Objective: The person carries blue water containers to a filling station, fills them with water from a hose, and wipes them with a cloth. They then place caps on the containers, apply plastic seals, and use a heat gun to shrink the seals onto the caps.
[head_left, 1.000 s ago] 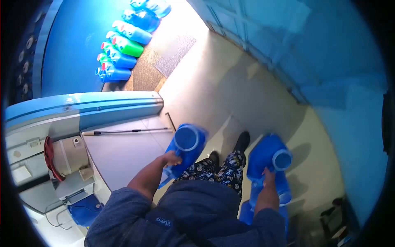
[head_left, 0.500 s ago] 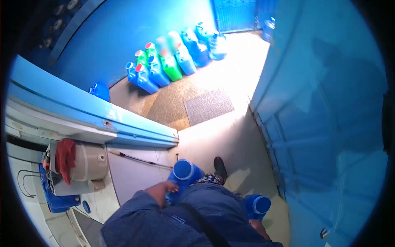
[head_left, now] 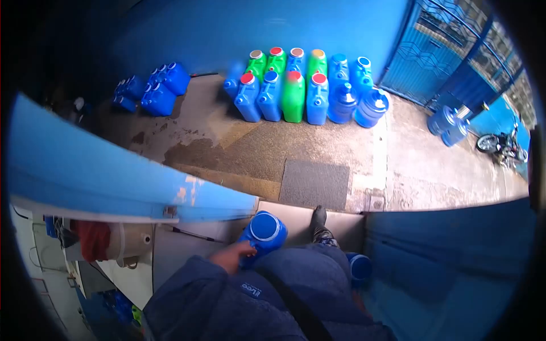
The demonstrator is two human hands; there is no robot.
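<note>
My left hand (head_left: 234,257) is wrapped round the handle of a blue water jug (head_left: 265,227) with a round blue cap, carried upright beside my left leg. A second blue water jug (head_left: 359,267) hangs at my right side, partly covered by my body. My right hand (head_left: 359,300) grips it, dim and mostly hidden by my jacket. Between the two jugs, my dark boot (head_left: 320,217) is on the doorway floor.
Beyond the doorway, several blue and green jugs (head_left: 293,98) stand in rows along the wall. A doormat (head_left: 314,183) lies outside the threshold. The door frame (head_left: 114,176) is at left, a blue door (head_left: 443,256) at right. A motorcycle (head_left: 503,145) stands far right.
I have moved forward to the doorway and my view has turned right, showing more of the yard, gate and motorcycle. Both jugs have come along at my sides.
</note>
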